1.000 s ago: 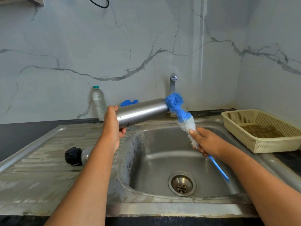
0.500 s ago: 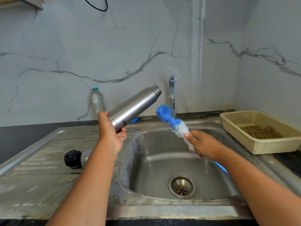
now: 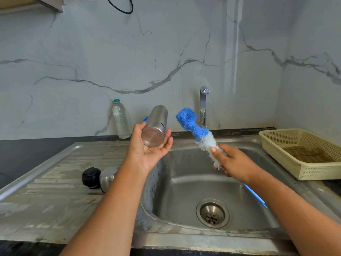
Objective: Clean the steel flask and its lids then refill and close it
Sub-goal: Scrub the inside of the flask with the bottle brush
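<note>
My left hand holds the steel flask above the sink's left rim, palm up, thumb and fingers cupped round its lower end. The flask's flat base faces me and its mouth points away, hidden. My right hand grips a blue and white bottle brush near the white bristles, with the blue head up beside the flask and apart from it. A black lid and a steel cap lie side by side on the drainboard.
The steel sink with its drain lies below both hands. A tap stands at the back wall, no water visible. A plastic water bottle stands back left. A cream basket sits at the right.
The brush head was at the flask's mouth and has come off it. My left hand has swung the flask round from lying sideways, so that its base now faces me.
</note>
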`<move>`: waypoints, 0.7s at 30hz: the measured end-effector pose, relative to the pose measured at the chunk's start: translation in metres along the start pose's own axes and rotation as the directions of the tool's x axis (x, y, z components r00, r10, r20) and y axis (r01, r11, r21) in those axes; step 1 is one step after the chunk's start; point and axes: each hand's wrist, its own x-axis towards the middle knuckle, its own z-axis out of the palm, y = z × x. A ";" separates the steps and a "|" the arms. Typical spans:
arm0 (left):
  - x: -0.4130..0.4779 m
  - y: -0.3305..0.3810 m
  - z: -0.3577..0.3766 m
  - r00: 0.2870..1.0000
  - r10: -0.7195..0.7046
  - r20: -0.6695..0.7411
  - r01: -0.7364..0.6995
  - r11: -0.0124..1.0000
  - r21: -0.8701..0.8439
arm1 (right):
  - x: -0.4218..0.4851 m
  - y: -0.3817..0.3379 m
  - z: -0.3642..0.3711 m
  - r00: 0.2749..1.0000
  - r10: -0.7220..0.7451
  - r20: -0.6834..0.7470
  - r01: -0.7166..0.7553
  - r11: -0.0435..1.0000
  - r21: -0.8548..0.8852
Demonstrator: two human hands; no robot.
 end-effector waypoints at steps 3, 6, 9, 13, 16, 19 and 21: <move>-0.001 -0.003 0.001 1.000 0.005 0.031 -0.007 0.998 0.064 | -0.005 -0.008 0.003 1.000 0.002 -0.020 -0.001 0.998 0.070; -0.002 -0.006 0.003 0.999 0.048 0.023 -0.049 0.998 0.037 | -0.012 -0.016 0.006 1.000 -0.002 -0.025 0.006 0.988 0.154; -0.004 -0.005 0.002 0.994 0.106 0.025 -0.106 0.994 -0.004 | -0.017 -0.024 0.008 1.000 -0.023 -0.006 0.023 0.978 0.205; -0.006 -0.008 0.007 0.989 0.139 0.045 -0.139 0.990 -0.004 | -0.023 -0.030 0.016 0.995 -0.065 0.072 0.046 0.970 0.239; -0.009 -0.014 0.014 0.987 0.153 0.053 -0.153 0.988 -0.011 | -0.023 -0.031 0.023 0.990 -0.084 0.114 0.055 0.970 0.236; -0.011 -0.024 0.016 0.988 0.139 0.070 -0.139 0.990 0.003 | -0.019 -0.028 0.035 0.991 -0.087 0.107 0.060 0.971 0.233; -0.012 -0.030 0.017 0.988 0.127 0.089 -0.128 0.992 0.009 | -0.017 -0.027 0.043 0.993 -0.087 0.079 0.070 0.977 0.202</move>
